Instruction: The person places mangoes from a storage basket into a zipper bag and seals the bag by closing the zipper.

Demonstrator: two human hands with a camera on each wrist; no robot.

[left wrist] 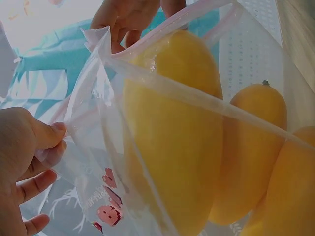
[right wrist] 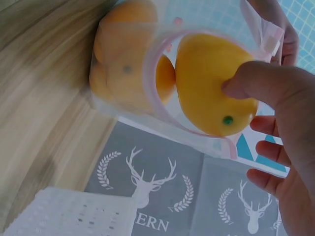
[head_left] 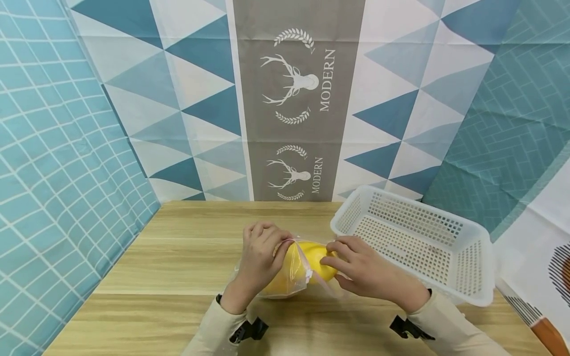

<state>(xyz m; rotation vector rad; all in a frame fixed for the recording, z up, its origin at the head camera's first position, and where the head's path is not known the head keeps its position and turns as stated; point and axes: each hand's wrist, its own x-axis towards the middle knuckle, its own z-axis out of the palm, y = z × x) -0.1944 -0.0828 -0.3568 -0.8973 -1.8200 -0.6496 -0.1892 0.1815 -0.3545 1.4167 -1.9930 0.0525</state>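
A clear zip bag (head_left: 285,287) with a pink zip edge lies on its side, its mouth facing right. Inside, several yellow mangoes (left wrist: 256,152) show through the plastic. One large yellow mango (right wrist: 206,83), with a green stem spot, sits in the open mouth, its end sticking out. My left hand (head_left: 262,252) pinches the bag's rim between thumb and forefinger, the other fingers loosely bent. My right hand (head_left: 365,267) holds the end of that mango, thumb (right wrist: 241,86) on its face and fingers curved at its side. Part of the grip is hidden behind the thumb.
A white perforated plastic basket (head_left: 483,257) stands at the right, close behind my right hand. Under everything is a wooden table (head_left: 178,267). Patterned cloths hang at the back (head_left: 294,138) and left (head_left: 67,148).
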